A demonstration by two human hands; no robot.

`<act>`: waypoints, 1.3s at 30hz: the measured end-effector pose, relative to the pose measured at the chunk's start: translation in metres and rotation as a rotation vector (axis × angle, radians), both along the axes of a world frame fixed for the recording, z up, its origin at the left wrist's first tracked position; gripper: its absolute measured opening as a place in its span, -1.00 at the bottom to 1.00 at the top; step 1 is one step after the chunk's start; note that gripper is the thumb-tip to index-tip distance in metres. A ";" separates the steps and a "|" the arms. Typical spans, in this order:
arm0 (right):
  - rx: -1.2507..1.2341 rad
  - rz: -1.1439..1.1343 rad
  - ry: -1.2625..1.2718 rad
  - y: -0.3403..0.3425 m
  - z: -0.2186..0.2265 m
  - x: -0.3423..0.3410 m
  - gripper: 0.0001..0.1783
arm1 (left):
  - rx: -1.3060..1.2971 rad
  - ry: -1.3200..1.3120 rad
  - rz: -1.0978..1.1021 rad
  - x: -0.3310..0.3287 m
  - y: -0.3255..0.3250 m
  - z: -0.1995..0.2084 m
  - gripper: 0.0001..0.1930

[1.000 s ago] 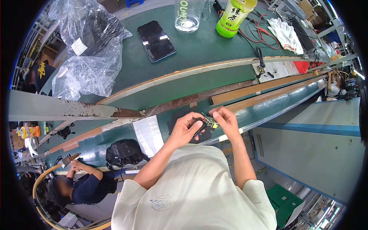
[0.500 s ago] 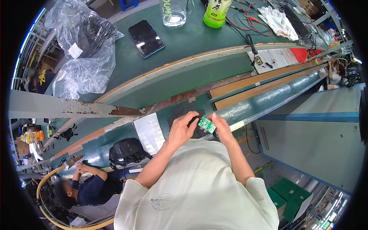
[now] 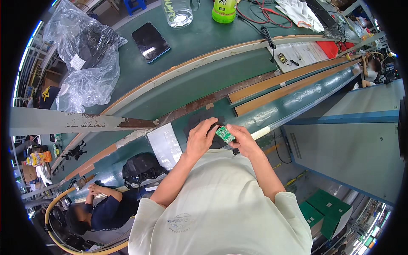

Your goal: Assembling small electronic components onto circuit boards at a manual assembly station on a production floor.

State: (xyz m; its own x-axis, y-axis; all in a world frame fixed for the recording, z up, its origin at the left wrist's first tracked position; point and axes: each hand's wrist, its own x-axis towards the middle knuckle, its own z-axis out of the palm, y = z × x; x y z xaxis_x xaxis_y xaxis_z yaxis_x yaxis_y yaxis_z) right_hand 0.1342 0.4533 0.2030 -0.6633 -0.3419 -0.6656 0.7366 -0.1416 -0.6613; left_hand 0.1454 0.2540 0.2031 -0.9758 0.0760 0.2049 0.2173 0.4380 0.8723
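Observation:
In front of my shirt, my right hand point(image 3: 244, 142) grips a small green circuit board point(image 3: 225, 134) between thumb and fingers. The board is tilted, with its silvery soldered face showing. A small black piece point(image 3: 236, 151) shows just below the right fingers; its kind is unclear. My left hand point(image 3: 199, 139) is at the board's left side, thumb and forefinger apart, the thumb tip close to the board's edge. Its other fingers are partly hidden. Beneath both hands, a black cloth-like patch point(image 3: 195, 121) lies on the green bench.
A white plastic sheet point(image 3: 165, 145) and a black bag point(image 3: 142, 168) lie left. Wooden strips point(image 3: 276, 100) run along the bench at right. The upper shelf holds a phone point(image 3: 150, 42), a clear jug point(image 3: 178, 15), a green bottle point(image 3: 224, 12) and plastic wrap point(image 3: 91, 59). A person point(image 3: 106, 208) sits left.
The black piece between my left fingers is no longer seen there; a black piece now shows under my right hand. The left fingers have spread, and the right hand has shifted over the board.

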 end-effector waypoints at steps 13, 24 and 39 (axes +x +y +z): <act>0.343 0.135 0.453 -0.012 -0.003 0.007 -0.56 | -0.003 -0.062 0.024 0.003 0.003 -0.009 -0.78; 0.643 0.009 0.883 -0.021 0.026 0.017 -0.69 | 0.006 -0.054 0.029 -0.001 0.016 0.001 -0.76; 0.823 -0.173 1.010 -0.024 0.021 0.009 -0.68 | 0.510 -0.386 -0.177 0.001 0.021 -0.005 -0.60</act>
